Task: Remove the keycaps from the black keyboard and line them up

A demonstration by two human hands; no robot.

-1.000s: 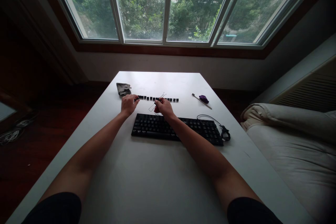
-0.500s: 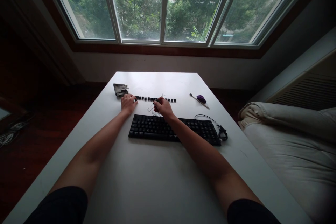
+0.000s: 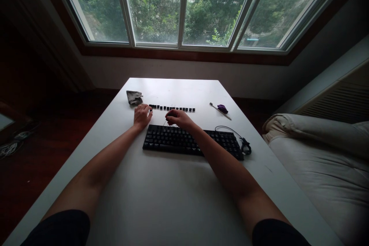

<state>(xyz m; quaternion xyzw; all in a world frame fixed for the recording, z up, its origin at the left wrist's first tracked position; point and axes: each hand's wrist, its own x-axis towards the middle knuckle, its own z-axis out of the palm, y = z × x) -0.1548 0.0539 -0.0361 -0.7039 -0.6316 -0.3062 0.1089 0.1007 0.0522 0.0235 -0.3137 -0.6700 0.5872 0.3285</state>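
My left hand (image 3: 142, 117) rests on the table at the left end of a row of small black keycaps (image 3: 178, 108). Its thumb and fingers are closed on a black keycap (image 3: 150, 110). Over the back edge of the black keyboard (image 3: 164, 138), my right hand (image 3: 178, 118) is closed on a thin wire keycap puller (image 3: 165, 122), most of which the fingers hide. Part of the keyboard is covered by my right forearm.
A grey cloth (image 3: 134, 97) lies behind my left hand. To the right are a toothbrush (image 3: 220, 111), a crumpled purple item (image 3: 222, 108) and the keyboard's coiled cable (image 3: 246, 147). The white table (image 3: 173, 192) stands before a window, with a pale sofa (image 3: 311, 153) alongside.
My right hand has turned over and shifted slightly left, so the puller's wires that pointed up now point down. The left hand stays at the row's end. The view has shifted slightly.
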